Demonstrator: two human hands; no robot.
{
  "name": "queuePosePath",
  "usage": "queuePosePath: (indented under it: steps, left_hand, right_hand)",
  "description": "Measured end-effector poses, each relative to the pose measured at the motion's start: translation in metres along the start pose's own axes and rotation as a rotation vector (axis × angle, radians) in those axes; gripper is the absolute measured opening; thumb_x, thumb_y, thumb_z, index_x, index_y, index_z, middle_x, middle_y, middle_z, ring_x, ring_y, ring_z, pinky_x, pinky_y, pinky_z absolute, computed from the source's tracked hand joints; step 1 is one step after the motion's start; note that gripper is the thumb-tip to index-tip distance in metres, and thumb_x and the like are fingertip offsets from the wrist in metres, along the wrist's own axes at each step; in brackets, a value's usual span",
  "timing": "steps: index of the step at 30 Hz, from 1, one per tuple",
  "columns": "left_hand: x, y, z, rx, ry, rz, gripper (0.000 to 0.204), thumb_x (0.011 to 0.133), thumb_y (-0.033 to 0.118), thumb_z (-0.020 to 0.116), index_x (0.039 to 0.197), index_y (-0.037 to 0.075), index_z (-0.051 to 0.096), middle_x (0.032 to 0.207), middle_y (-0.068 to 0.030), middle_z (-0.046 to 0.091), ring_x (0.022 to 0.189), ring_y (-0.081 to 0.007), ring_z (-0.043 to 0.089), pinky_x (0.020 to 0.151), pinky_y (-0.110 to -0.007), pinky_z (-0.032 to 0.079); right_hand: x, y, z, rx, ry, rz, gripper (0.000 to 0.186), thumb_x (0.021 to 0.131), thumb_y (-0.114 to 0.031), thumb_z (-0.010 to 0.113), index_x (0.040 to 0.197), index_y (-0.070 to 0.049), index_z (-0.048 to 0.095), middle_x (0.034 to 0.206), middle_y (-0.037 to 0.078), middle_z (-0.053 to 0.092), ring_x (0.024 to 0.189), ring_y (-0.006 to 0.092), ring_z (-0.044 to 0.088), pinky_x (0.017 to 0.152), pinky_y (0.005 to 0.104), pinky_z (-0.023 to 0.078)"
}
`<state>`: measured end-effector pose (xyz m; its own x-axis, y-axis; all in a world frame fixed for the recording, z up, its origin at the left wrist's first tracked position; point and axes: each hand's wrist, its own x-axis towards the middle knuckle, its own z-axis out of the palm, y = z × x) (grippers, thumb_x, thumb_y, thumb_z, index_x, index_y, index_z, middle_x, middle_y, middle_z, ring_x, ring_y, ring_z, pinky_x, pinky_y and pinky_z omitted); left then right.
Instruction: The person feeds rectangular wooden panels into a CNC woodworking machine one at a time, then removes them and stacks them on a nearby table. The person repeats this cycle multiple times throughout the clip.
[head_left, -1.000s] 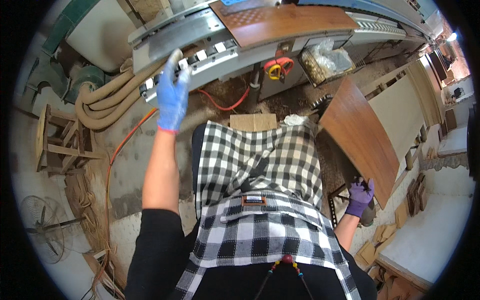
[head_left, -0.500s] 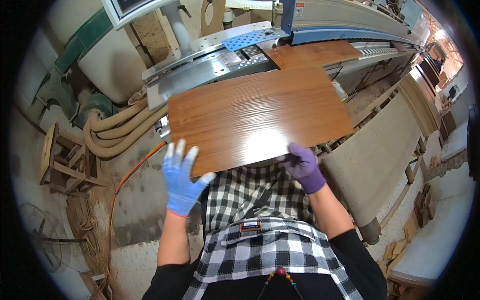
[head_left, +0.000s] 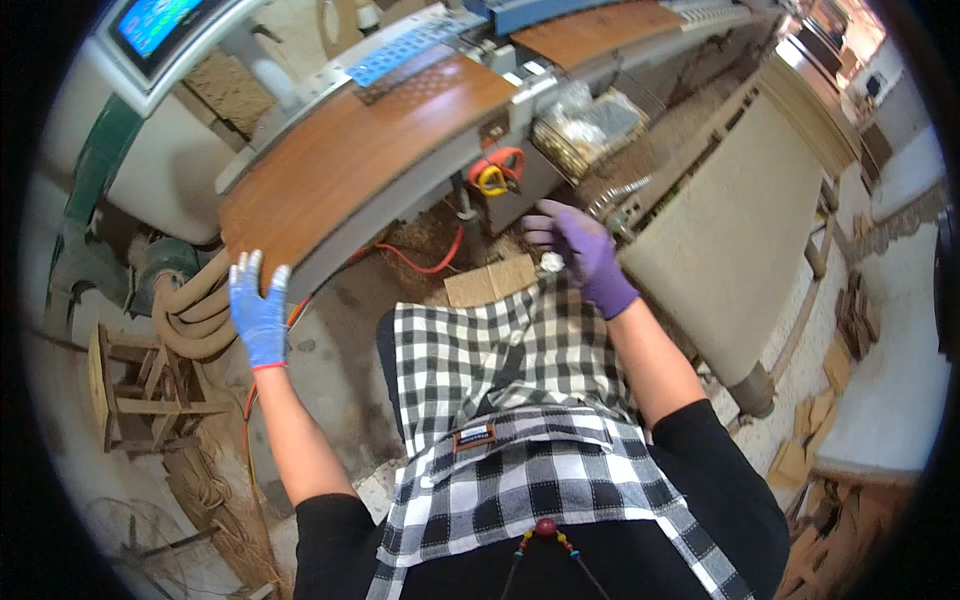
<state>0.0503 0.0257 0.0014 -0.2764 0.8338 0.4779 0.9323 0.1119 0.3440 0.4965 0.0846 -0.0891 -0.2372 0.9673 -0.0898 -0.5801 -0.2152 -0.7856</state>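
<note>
A brown wood-grain board (head_left: 360, 150) lies on the machine's feed bed, its far end by a blue perforated plate (head_left: 402, 50). My left hand (head_left: 262, 318), in a blue glove with pale fingertips, rests on the board's near left corner, fingers spread. In a purple glove, my right hand (head_left: 588, 255) is off the board, in the air between the machine and the belt conveyor. Its fingers are loosely stretched, and nothing shows in them. Farther along the machine, a second brown board (head_left: 595, 32) sits under the blue guide rail.
The belt conveyor (head_left: 715, 220) stands at my right. Below the bed hang an orange and yellow coil (head_left: 497, 172) and a wire basket (head_left: 590, 130) with plastic bags. At left are a lit screen (head_left: 160, 35), ribbed hoses (head_left: 195, 310) and a wooden stool (head_left: 150, 385).
The board has gone from in front of me onto the machine bed, away and to the left. My right hand has let go of it; my left hand has moved left with its corner.
</note>
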Motion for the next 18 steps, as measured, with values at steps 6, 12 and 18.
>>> queuePosePath:
  steps: [6,12,18]
  left_hand:
    - [0.017,-0.014,0.009,-0.051,-0.036,0.042,0.048,0.088,0.026,0.069,0.130,0.004,0.058,0.142,-0.0177,0.048,0.134,-0.0307,0.041,0.112,-0.039,0.029]
    - [0.018,-0.031,0.006,-0.008,-0.067,0.079,0.045,0.093,0.018,0.062,0.134,0.001,0.053,0.140,-0.0134,0.051,0.132,-0.0251,0.043,0.112,-0.037,0.029]
    - [0.021,-0.025,0.003,0.000,-0.093,0.078,0.045,0.095,0.015,0.057,0.137,-0.001,0.049,0.141,-0.0114,0.050,0.132,-0.0227,0.043,0.112,-0.035,0.029]
  right_hand:
    - [-0.115,0.060,-0.210,-0.733,0.621,-0.032,0.021,0.097,-0.022,0.050,0.091,-0.004,0.059,0.081,0.008,0.063,0.065,0.0172,0.057,0.057,0.0302,0.046]
    - [-0.122,0.138,-0.274,-0.111,0.798,0.430,0.020,0.094,-0.028,0.058,0.088,-0.010,0.063,0.079,0.006,0.066,0.062,0.0176,0.058,0.057,0.0314,0.048]
    - [-0.026,0.172,-0.287,0.535,0.700,0.477,0.042,0.099,-0.043,0.045,0.113,-0.007,0.060,0.107,0.015,0.066,0.092,0.0289,0.063,0.067,0.0458,0.049]
